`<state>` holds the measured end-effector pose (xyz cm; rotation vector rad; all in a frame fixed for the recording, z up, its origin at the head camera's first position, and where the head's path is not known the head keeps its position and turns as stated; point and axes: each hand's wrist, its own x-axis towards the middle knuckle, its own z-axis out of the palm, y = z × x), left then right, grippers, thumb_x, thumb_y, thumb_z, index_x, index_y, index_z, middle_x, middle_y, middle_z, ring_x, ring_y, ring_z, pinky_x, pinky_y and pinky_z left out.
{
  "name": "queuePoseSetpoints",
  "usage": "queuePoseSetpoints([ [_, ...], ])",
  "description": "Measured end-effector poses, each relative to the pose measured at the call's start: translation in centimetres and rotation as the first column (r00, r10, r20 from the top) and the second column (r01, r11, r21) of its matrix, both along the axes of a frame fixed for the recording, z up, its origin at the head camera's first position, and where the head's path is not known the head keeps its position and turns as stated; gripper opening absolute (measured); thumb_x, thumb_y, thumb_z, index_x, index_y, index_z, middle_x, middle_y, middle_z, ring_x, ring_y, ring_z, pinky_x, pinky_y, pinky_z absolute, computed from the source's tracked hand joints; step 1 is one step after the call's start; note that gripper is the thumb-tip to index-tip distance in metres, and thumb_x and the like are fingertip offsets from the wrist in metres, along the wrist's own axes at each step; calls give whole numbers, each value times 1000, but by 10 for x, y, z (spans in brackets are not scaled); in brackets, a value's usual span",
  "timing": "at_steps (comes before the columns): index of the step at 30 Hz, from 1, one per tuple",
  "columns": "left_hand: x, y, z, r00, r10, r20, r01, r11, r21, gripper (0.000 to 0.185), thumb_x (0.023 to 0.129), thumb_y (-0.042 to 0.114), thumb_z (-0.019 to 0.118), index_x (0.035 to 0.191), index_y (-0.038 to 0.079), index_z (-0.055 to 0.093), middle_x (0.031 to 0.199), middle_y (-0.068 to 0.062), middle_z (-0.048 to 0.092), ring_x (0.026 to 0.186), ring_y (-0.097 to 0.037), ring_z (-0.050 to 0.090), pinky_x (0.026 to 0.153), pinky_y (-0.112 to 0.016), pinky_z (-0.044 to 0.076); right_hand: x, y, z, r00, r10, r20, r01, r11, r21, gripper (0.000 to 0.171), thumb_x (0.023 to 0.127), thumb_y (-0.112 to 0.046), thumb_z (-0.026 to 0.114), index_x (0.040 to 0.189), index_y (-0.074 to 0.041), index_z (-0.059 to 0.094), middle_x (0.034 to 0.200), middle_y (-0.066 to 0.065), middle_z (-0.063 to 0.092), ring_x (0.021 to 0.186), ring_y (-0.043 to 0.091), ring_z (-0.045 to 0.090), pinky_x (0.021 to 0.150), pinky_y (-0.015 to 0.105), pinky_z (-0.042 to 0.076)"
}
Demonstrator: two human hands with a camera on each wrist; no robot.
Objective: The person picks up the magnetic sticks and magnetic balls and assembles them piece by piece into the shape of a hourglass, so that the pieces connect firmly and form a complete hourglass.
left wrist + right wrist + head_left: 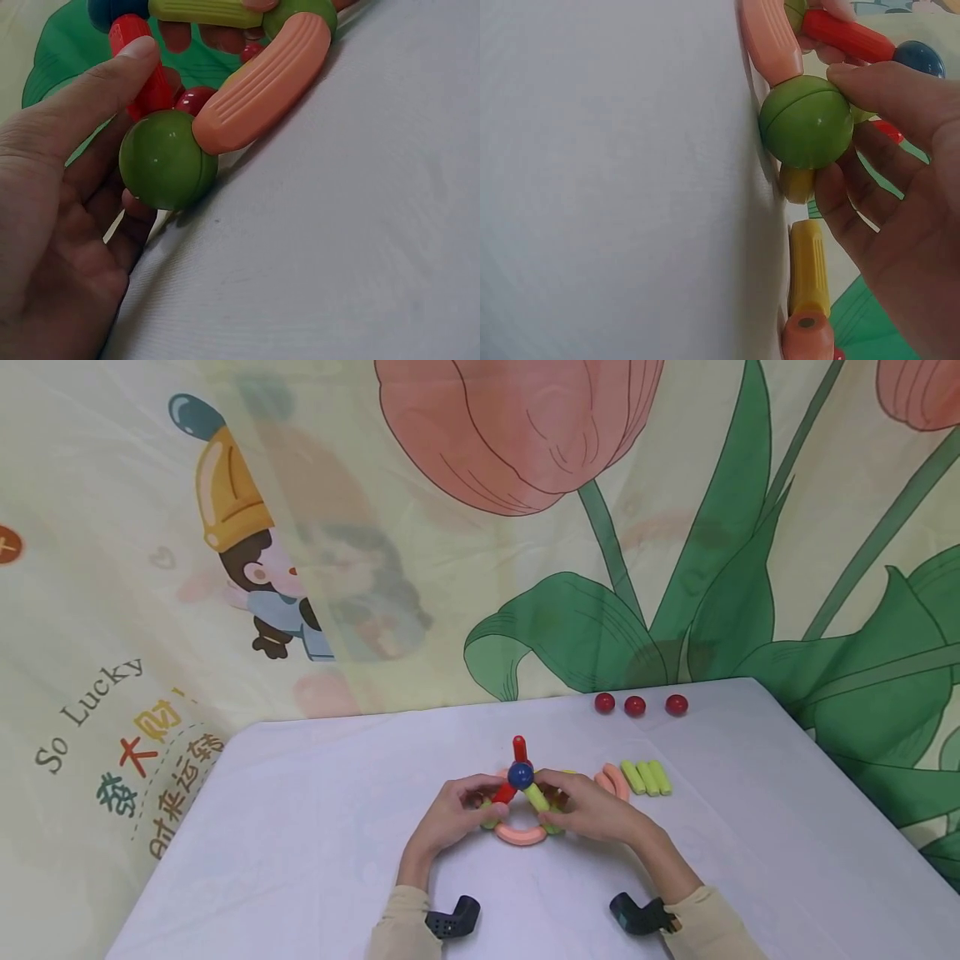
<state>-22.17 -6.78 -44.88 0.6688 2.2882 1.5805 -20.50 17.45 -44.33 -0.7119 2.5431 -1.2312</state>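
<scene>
Both hands hold a ball-and-stick building toy standing on the table. A blue ball (521,776) tops it, and a red stick (519,747) is visible above that ball. My left hand (452,814) grips a slanting red stick (150,79) with the thumb along it, just by a green ball (166,159). My right hand (592,807) pinches the other green ball (808,124), beside the slanting yellow-green stick (536,797). A curved pink stick (521,836) joins the two green balls at the front. The hands partly hide the toy's rear.
Loose curved pink sticks (615,782) and several yellow-green sticks (647,777) lie right of the toy. Three red balls (634,706) sit near the table's back edge. A patterned cloth (420,568) hangs behind the white-covered table (300,827).
</scene>
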Motion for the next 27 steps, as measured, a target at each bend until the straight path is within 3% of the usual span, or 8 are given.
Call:
queuePoseSetpoints([
  [16,-2,-3,-4,1000,-12,0,12,999,49,31,83,17,72,114,10,68,94,-9,66,81,-13,54,73,-21,46,-2,1,-1,998,3,-63,-1,999,45,38,86,-16,68,122,-20,57,97,-9,58,90,13,52,78,26,47],
  [27,-3,-3,-4,1000,-5,3,5,999,43,33,84,18,71,115,10,67,95,-8,66,82,-12,55,74,-21,47,-3,4,-3,1000,-5,-14,5,1000,25,37,86,-20,68,122,-20,58,100,-8,60,93,14,52,79,26,48],
])
